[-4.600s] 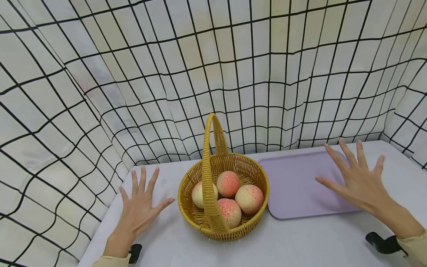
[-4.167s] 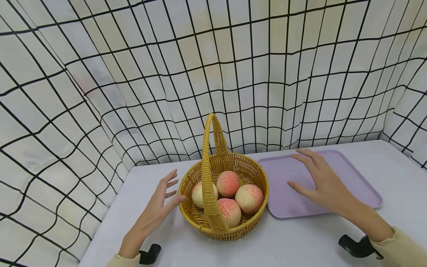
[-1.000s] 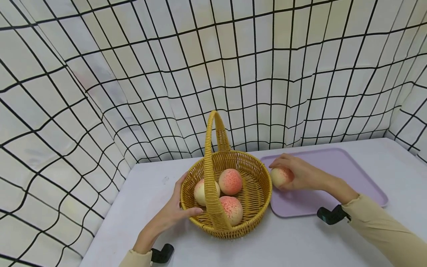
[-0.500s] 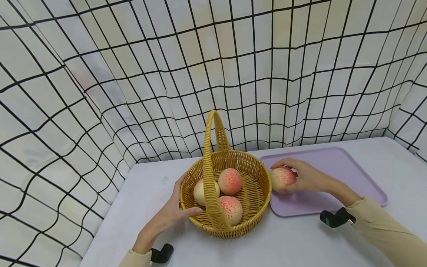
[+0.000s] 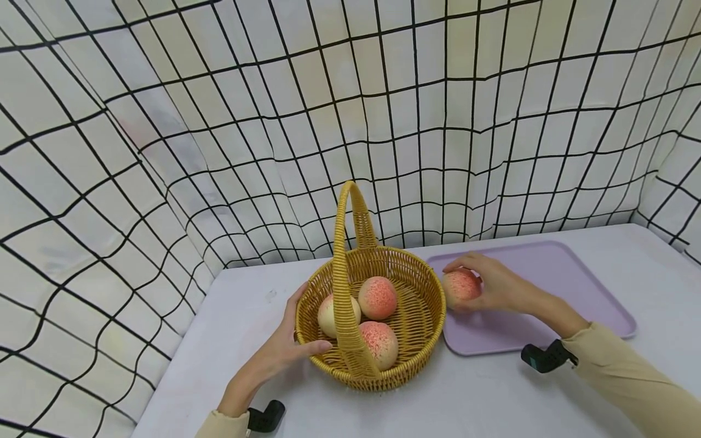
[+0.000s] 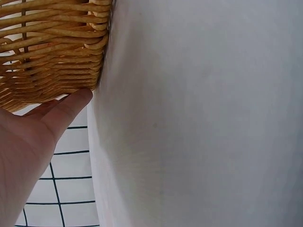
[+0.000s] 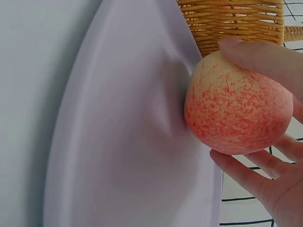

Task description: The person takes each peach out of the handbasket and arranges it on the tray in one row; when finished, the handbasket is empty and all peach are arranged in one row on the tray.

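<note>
The right hand grasped a red-speckled peach between thumb and fingers at the left end of the lilac tray, just beside the wicker basket; whether the peach touched the tray could not be told. The left hand gripped the basket's left side, thumb over the rim and fingers along the outer wall. Three other peaches lay inside, the leftmost partly hidden by the upright handle. Basket and tray stood side by side on a white-covered table, before a white backdrop crossed by black lines.
</note>
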`<action>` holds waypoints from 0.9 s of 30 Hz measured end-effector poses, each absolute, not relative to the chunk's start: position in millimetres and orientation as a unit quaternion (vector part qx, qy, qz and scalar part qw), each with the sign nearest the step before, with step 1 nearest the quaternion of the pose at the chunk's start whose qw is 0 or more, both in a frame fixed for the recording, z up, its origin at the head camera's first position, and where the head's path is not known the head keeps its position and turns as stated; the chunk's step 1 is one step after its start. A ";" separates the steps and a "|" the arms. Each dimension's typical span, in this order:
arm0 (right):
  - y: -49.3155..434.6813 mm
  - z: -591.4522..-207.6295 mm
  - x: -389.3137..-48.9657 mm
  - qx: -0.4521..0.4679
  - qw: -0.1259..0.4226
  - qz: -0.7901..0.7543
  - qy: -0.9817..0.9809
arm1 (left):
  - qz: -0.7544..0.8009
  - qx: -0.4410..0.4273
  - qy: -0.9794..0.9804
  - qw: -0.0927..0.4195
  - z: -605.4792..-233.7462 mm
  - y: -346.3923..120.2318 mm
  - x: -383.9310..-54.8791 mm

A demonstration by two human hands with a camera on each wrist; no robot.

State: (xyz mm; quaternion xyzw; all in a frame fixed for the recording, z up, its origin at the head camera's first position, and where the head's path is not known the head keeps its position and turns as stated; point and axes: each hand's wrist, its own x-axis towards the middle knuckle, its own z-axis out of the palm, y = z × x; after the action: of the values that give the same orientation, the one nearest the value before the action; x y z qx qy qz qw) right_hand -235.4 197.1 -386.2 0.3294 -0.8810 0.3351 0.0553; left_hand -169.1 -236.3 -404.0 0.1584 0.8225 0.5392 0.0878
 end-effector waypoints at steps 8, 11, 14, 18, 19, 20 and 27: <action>195.0 -396.0 -239.2 0.313 0.049 0.366 -0.875 | 0.535 0.157 0.825 0.088 -404.8 -236.6 -168.7; 192.8 -399.8 -240.8 0.306 0.058 0.376 -0.873 | 0.538 0.155 0.824 0.088 -405.0 -236.3 -169.3; 191.1 -402.7 -241.2 0.305 0.066 0.373 -0.874 | 0.544 0.159 0.819 0.090 -405.3 -236.0 -169.9; 189.9 -403.1 -238.3 0.304 0.057 0.376 -0.874 | 0.546 0.162 0.817 0.090 -405.3 -235.7 -170.0; 189.9 -403.0 -237.4 0.304 0.052 0.380 -0.872 | 0.545 0.161 0.818 0.090 -405.2 -235.6 -169.8; 189.6 -402.8 -236.6 0.305 0.049 0.383 -0.870 | 0.543 0.160 0.819 0.089 -405.0 -235.6 -169.7; 189.1 -402.6 -234.5 0.307 0.056 0.391 -0.866 | 0.538 0.152 0.825 0.089 -404.0 -235.3 -169.4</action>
State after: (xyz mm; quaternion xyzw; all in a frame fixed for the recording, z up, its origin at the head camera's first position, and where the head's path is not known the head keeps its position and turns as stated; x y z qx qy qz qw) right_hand -234.5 189.1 -402.6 0.3074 -0.8655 0.3915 0.0562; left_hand -169.4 -235.3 -404.0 0.1524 0.8246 0.5375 0.0890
